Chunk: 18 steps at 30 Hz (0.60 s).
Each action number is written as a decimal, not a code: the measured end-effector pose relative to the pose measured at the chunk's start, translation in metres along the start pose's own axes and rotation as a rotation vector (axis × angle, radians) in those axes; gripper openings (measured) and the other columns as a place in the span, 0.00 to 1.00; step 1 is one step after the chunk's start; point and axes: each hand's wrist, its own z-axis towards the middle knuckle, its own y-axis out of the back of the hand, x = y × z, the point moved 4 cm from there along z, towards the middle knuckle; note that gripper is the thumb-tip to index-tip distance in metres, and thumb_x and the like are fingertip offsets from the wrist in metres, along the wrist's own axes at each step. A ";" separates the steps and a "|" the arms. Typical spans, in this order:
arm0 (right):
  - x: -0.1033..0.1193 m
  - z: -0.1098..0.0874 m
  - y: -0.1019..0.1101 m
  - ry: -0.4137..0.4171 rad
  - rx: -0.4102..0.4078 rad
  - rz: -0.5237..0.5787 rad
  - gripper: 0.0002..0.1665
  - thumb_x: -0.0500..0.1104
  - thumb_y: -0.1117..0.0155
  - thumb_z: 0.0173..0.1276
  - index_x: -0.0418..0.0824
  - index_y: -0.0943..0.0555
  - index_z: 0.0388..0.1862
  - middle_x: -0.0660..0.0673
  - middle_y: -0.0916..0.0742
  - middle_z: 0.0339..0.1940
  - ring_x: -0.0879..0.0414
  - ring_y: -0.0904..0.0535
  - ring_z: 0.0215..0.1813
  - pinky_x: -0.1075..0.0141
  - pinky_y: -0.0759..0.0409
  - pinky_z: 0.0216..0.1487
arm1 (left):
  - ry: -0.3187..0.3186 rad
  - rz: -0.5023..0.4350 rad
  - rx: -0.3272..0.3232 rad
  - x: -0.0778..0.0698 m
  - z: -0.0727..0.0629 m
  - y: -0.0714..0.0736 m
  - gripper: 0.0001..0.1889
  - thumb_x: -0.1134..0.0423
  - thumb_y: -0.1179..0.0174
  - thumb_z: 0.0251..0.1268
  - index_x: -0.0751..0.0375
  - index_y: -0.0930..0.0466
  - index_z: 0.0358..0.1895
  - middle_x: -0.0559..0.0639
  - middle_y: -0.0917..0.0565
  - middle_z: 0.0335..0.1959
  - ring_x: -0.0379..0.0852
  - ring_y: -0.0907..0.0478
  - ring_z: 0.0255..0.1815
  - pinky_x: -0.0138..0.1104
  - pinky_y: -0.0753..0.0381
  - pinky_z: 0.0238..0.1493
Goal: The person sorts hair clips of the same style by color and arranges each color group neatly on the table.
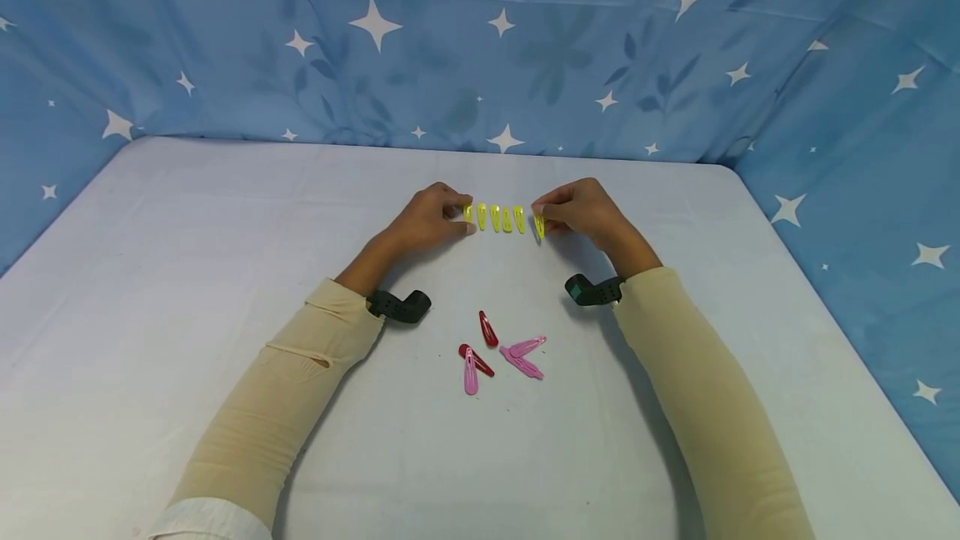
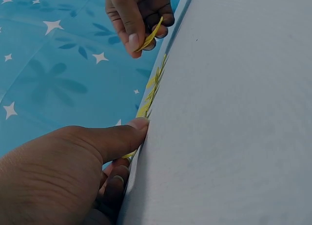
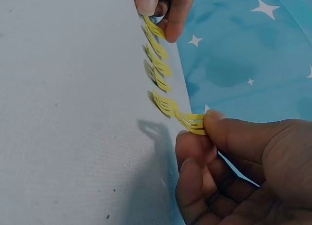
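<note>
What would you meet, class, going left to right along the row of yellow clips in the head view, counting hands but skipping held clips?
Left hand, four unheld yellow clips, right hand.

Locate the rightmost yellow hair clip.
In the head view, the rightmost yellow hair clip is pinched in the right hand, just right of the other yellow clips.

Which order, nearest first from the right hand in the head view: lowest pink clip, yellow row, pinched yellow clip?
1. Pinched yellow clip: in the right hand
2. Yellow row: left of that clip
3. Lowest pink clip: below the row
</note>
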 end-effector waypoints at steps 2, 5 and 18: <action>0.001 0.002 0.000 0.007 -0.011 -0.013 0.15 0.44 0.34 0.69 0.38 0.15 0.51 0.43 0.14 0.41 0.56 0.20 0.37 0.69 0.19 0.38 | -0.001 -0.001 0.001 0.000 0.000 0.000 0.29 0.61 0.35 0.65 0.60 0.28 0.69 0.58 0.25 0.57 0.51 0.28 0.53 0.42 0.26 0.56; 0.002 0.004 -0.001 0.020 -0.009 -0.020 0.16 0.43 0.34 0.70 0.37 0.15 0.52 0.41 0.13 0.46 0.56 0.18 0.38 0.70 0.18 0.39 | -0.004 -0.005 0.000 0.001 0.001 0.000 0.29 0.61 0.35 0.65 0.60 0.28 0.69 0.58 0.25 0.57 0.51 0.28 0.53 0.42 0.26 0.56; 0.007 0.013 -0.004 0.010 0.021 -0.067 0.14 0.40 0.37 0.71 0.36 0.15 0.52 0.38 0.14 0.49 0.58 0.17 0.36 0.69 0.17 0.39 | -0.011 -0.012 -0.002 0.003 0.002 0.000 0.29 0.60 0.35 0.65 0.60 0.28 0.69 0.58 0.25 0.58 0.51 0.28 0.54 0.42 0.26 0.56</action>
